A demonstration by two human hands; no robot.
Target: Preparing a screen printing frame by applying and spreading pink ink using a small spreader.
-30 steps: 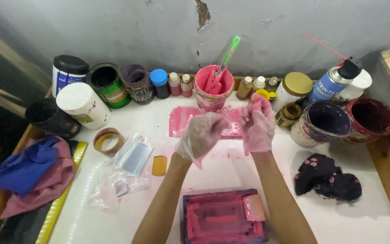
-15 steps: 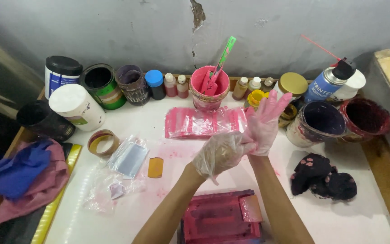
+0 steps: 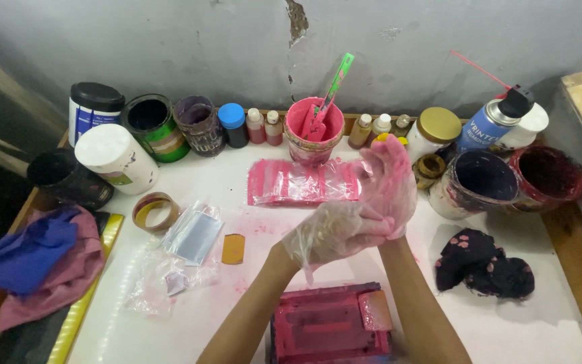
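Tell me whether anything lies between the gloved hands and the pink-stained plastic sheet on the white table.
Nothing visible does. The left hand and right hand, pressed together in clear plastic gloves, hover just right of the pink-stained plastic sheet; only bare white table separates them. The pink paint bucket stands behind the sheet.

Both hands wear thin clear gloves smeared with pink — the left hand [image 3: 328,232] grips the fingers of the right hand [image 3: 389,185] above the white table [image 3: 547,323]. Just beyond them lies a pink-stained plastic sheet [image 3: 304,182], in front of a pink tub [image 3: 313,131] holding a green-handled stick [image 3: 335,84]. Near the wrists sits a pink-coated frame [image 3: 331,323] — a dark rag [image 3: 483,263] lies to its right.
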